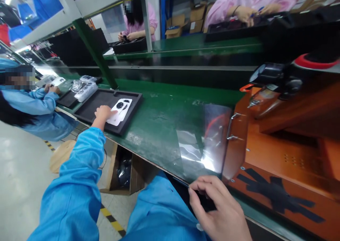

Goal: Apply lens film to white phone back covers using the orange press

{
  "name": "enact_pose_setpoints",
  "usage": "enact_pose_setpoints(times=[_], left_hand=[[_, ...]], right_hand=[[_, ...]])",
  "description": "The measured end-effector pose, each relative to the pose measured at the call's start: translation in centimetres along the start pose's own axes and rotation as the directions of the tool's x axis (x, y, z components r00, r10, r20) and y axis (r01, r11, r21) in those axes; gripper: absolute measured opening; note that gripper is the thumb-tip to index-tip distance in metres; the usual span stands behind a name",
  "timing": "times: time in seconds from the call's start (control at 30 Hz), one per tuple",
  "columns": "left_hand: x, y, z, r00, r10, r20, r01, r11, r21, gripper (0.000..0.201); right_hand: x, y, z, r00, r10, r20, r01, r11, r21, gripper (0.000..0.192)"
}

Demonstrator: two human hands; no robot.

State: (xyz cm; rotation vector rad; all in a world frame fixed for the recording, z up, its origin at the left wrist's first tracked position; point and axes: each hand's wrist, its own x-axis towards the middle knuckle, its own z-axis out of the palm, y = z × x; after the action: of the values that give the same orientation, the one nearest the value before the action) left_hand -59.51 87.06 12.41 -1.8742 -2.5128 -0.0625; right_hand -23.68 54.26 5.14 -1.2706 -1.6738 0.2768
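Note:
My left hand [103,114] reaches over a shallow black tray [87,104] on the green bench. One digit stretches onto white pieces with black round markings [120,112], which overlap at the tray's right end; the other fingers are bent beside them. No grip on a piece shows. Close to me, at the bench's front edge, my right hand [216,209] has its thumb and index finger drawn together. A thin dark edge runs to those fingertips, but I cannot make out what they hold. Clear plastic sheets [203,138] lie on the bench beyond this hand.
An orange machine [278,142] with a metal handle and black tape stands at right. Clear-wrapped bundles [86,91] lie past the tray. A co-worker in blue [32,99] sits at left; others in pink work across the bench. An open cardboard box [124,173] is underneath.

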Motion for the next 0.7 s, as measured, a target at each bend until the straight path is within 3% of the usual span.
enact_pose_setpoints(times=[0.13, 0.23, 0.33, 0.4, 0.47, 0.57, 0.63, 0.7], left_hand=[[0.0, -0.8, -0.4, 0.993, -0.039, -0.107, 0.023, 0.988, -0.152, 0.045], [-2.3, -0.4, -0.9, 0.978, 0.001, -0.207, -0.066, 0.949, -0.308, 0.034], [-7.8, 0.8, 0.4, 0.966, 0.095, -0.24, -0.21, 0.829, -0.518, 0.062], [-13.1, 1.9, 2.6, 0.974, 0.194, -0.12, -0.224, 0.715, -0.662, 0.053], [-18.7, 2.9, 5.1, 0.964, 0.266, 0.024, -0.153, 0.624, -0.766, 0.044], [-25.4, 4.2, 8.2, 0.913, 0.367, 0.179, -0.031, 0.499, -0.866, 0.051], [-28.1, 4.7, 9.3, 0.88, 0.451, 0.151, -0.108, 0.5, -0.859, 0.059], [-29.7, 5.1, 9.7, 0.835, 0.543, 0.089, -0.284, 0.564, -0.776, 0.071]], right_hand=[[1.2, 0.6, 0.5, 0.975, 0.204, 0.089, -0.217, 0.96, 0.178, 0.018], [2.6, 0.8, 0.5, 0.9, 0.399, 0.174, -0.435, 0.842, 0.319, 0.023], [3.9, 1.1, 1.1, 0.792, 0.557, 0.251, -0.605, 0.656, 0.451, 0.028], [4.6, 1.5, 1.8, 0.735, 0.618, 0.281, -0.663, 0.565, 0.491, 0.032], [5.2, 1.9, 2.5, 0.695, 0.652, 0.305, -0.7, 0.517, 0.492, 0.034], [6.1, 2.8, 3.5, 0.671, 0.667, 0.324, -0.728, 0.509, 0.459, 0.036], [6.6, 3.5, 3.9, 0.685, 0.662, 0.305, -0.72, 0.551, 0.422, 0.037], [7.2, 4.2, 4.2, 0.706, 0.649, 0.284, -0.705, 0.605, 0.371, 0.035]])
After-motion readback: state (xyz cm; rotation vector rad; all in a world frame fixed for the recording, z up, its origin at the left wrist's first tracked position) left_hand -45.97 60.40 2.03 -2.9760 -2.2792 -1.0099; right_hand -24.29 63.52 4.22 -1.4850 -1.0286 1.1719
